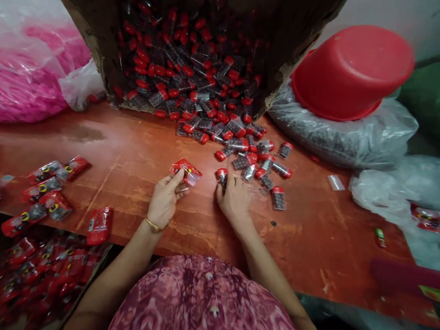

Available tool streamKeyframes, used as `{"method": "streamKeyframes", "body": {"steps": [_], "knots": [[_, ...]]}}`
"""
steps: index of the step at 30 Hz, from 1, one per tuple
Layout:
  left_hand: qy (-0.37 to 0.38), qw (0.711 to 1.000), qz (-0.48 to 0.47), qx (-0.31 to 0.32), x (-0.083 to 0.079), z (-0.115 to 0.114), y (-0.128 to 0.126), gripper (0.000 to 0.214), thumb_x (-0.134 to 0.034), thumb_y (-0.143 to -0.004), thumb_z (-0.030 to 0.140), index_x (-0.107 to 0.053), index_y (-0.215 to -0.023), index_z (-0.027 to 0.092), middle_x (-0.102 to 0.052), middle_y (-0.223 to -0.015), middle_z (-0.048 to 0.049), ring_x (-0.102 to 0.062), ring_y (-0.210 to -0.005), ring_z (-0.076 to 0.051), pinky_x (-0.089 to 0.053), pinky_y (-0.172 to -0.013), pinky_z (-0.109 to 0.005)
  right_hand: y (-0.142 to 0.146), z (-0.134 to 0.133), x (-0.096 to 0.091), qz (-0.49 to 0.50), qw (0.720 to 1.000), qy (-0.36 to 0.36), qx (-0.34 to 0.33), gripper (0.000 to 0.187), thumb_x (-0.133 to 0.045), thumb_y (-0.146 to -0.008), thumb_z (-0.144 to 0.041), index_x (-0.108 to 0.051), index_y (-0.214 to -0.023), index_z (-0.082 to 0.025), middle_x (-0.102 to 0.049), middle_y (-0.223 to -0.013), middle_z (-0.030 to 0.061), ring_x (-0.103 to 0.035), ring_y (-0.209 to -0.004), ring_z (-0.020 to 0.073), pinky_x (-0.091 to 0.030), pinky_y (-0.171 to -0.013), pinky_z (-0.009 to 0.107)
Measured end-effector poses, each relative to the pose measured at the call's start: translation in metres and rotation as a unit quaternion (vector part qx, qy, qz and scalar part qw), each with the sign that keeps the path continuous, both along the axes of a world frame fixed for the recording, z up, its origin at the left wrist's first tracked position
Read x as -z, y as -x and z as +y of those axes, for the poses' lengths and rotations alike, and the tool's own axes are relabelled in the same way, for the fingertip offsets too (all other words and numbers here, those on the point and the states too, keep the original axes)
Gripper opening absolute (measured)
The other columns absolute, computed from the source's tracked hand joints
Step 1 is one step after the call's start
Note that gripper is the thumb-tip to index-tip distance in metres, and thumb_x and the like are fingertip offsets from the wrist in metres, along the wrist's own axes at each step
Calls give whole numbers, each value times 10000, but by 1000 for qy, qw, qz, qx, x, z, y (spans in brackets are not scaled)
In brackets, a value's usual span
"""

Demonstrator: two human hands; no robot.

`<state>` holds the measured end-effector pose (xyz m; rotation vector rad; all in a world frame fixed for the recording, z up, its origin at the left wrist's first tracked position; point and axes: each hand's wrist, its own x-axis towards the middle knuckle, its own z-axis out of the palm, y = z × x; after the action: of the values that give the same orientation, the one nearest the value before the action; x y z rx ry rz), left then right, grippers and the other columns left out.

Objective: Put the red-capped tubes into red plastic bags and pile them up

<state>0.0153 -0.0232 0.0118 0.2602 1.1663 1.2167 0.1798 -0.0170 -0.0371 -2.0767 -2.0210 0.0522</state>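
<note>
Red-capped container [222, 175], a small clear piece with dark contents, sits at the right hand [235, 197] near the middle of the surface [126, 177], just on the near side of the loose heap [241, 145] that spills from the carton [296, 43] at the far edge. The right hand's thumb and fingers curl about its near end; whether they press on it firmly, or whether it is clear of the wood, I cannot tell. To the left and apart from it, the left hand [164, 198] pinches a red printed packet [186, 168] between thumb and fingers.

The container is probably very light, stiff and rather slick, with smooth walls that give little grip. Thumb and forefinger on its two long sides, just below the cap, should hold it best; pulling on the cap alone might loosen it. The packet looks thin, soft and glossy, likely to crease or fold under pressure, so a light pinch near one edge suits it. Its pale part could be a window or an open mouth; I cannot tell which. Fuller packets [57, 204] lie toward the near left corner and would likely sit firmer between the fingers.
</note>
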Motion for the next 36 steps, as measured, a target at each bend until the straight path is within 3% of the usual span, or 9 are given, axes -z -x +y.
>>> {"method": "streamKeyframes", "body": {"steps": [2, 4, 6, 9, 11, 16, 25, 30, 36], "knots": [[1, 1000, -10, 3, 1, 1, 0, 329, -792, -552, 364, -638, -746, 146, -690, -667, 1, -616, -575, -91, -454, -537, -185, -9, 0, 0, 69, 998, 2, -15, 253, -439, -803, -212, -582, -967, -83, -617, -894, 166, -557, -808, 259, -413, -701, 353], [1, 1000, -17, 7, 1, 1, -1, 332, -799, -539, 363, -639, -733, 147, -684, -654, 3, -610, -566, -89, -453, -532, -185, -19, -6, -3, 202, 978, 10, -44, 200, -410, -801, -216, -582, -849, -128, -611, -767, 101, -555, -692, 208, -420, -636, 317], [-4, 1000, -17, 15, 2, 2, -3, 338, -802, -529, 371, -641, -723, 147, -677, -640, 4, -604, -560, -89, -448, -528, -184, -27, -18, -12, 367, 927, 44, -67, 200, -392, -825, -276, -551, -769, -167, -564, -633, 29, -514, -543, 150, -407, -536, 271], [-15, 999, -2, 38, 2, 1, -5, 362, -801, -520, 396, -650, -730, 143, -681, -659, -5, -610, -581, -93, -440, -533, -183, -30, -36, -34, 543, 824, 138, -82, 237, -442, -822, -386, -537, -747, -182, -500, -523, -32, -456, -408, 99, -377, -440, 228], [-25, 998, 16, 56, 3, 1, -8, 376, -797, -517, 417, -659, -729, 139, -684, -674, -11, -609, -590, -94, -436, -540, -183, -27, -43, -48, 585, 782, 196, -89, 239, -508, -779, -404, -554, -733, -174, -481, -498, -47, -440, -374, 80, -359, -406, 210], [-84, 990, 66, 96, 4, -3, -14, 330, -783, -547, 406, -675, -697, 133, -677, -675, -15, -593, -617, -99, -446, -599, -204, -18, -38, -57, 616, 730, 287, -71, 228, -572, -677, -381, -573, -666, -153, -496, -499, -46, -409, -334, 51, -311, -347, 180], [-135, 974, 95, 154, 1, -1, -11, 310, -766, -578, 398, -690, -725, 135, -675, -699, -8, -579, -646, -102, -472, -654, -226, -18, -36, -47, 625, 731, 268, -62, 226, -555, -674, -374, -593, -686, -151, -491, -487, -54, -398, -339, 47, -308, -352, 177], [-116, 983, 74, 121, 7, -2, -22, 335, -806, -510, 351, -678, -733, 137, -680, -710, -10, -586, -637, -103, -473, -668, -239, -13, -39, -45, 612, 762, 199, -70, 223, -560, -711, -379, -588, -698, -158, -465, -497, -59, -398, -381, 50, -322, -381, 178], [-96, 991, 38, 91, 11, -7, -37, 342, -825, -461, 316, -655, -689, 128, -677, -687, -11, -587, -633, -105, -469, -713, -256, -2, -41, -28, 656, 740, 139, -45, 270, -526, -774, -438, -566, -817, -175, -434, -422, -85, -391, -340, 69, -363, -382, 196]]}}
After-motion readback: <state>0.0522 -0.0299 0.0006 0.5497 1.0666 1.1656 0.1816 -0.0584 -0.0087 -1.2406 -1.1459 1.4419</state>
